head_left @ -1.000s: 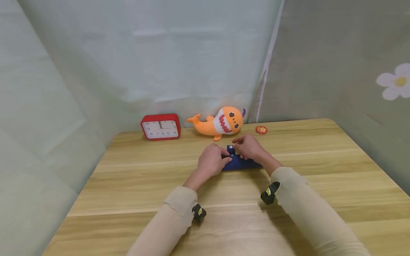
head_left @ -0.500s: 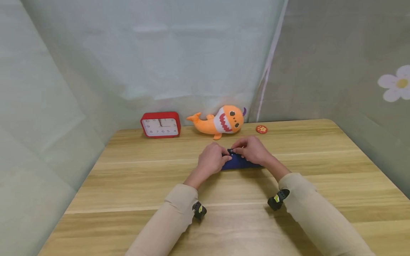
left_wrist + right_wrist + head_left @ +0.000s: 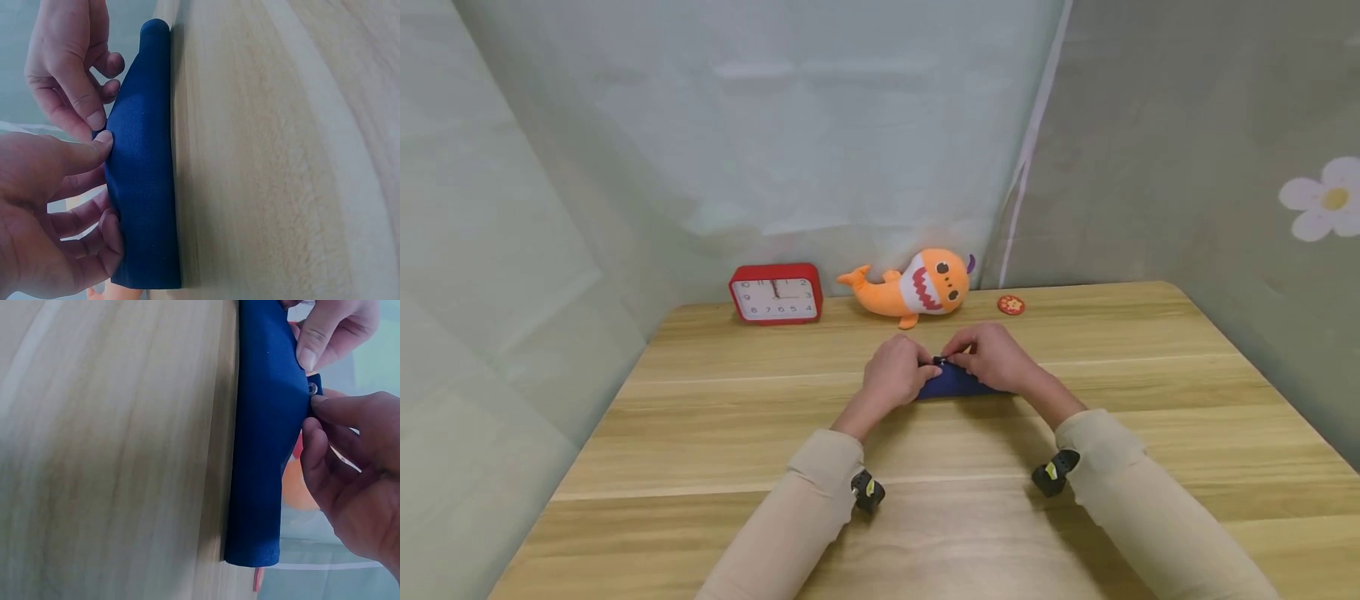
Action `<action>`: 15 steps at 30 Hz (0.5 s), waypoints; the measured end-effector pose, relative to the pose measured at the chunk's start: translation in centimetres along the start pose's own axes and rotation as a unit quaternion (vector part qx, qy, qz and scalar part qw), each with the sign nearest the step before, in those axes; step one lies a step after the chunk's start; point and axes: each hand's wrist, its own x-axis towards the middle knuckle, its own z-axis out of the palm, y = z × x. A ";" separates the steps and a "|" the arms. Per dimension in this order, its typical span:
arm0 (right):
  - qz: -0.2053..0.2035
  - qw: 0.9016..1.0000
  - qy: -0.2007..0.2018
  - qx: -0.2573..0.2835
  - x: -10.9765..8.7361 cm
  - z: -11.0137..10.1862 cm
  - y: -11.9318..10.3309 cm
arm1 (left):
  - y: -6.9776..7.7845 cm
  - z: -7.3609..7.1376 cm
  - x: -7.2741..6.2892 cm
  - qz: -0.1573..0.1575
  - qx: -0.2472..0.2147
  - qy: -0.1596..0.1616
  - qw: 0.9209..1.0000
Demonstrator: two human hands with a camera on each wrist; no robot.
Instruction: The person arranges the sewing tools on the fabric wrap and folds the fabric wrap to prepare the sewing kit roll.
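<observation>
A dark blue fabric pouch (image 3: 955, 383), long and rolled-looking, lies on the wooden table between both hands. My left hand (image 3: 895, 372) grips its left part, thumb on the near side at the top edge in the left wrist view. From the right, my right hand (image 3: 996, 358) pinches a short blue tab (image 3: 316, 380) that carries a round metal snap (image 3: 313, 389). In the right wrist view the tab stands out from the pouch's upper edge. Thumbs of both hands are close together there. Whether the snap is fastened cannot be seen.
A red clock (image 3: 777, 296) stands at the back left of the table (image 3: 700, 433). Beside it lies an orange shark plush (image 3: 910, 285), just behind the hands. A small round red piece with a star (image 3: 1011, 305) lies farther right. Fabric curtains hang behind.
The blue tab stood upright one second ago and is now folded down toward the pouch. My right hand has turned and come slightly nearer, thumb close to the snap. The left hand has barely moved.
</observation>
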 end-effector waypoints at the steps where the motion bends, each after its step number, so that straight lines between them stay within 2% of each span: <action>1: -0.008 1.000 0.002 -0.010 0.0 0.0 0.0 | 0.0 0.0 0.0 0.000 0.001 0.000 1.000; 7: -0.064 0.996 0.010 -0.063 -0.1 0.3 -0.3 | -0.1 0.0 -0.1 0.001 -0.003 0.001 1.000; 15: -0.053 0.994 -0.026 -0.094 -0.6 -0.1 -1.0 | -0.2 0.0 0.0 0.000 -0.014 -0.002 1.000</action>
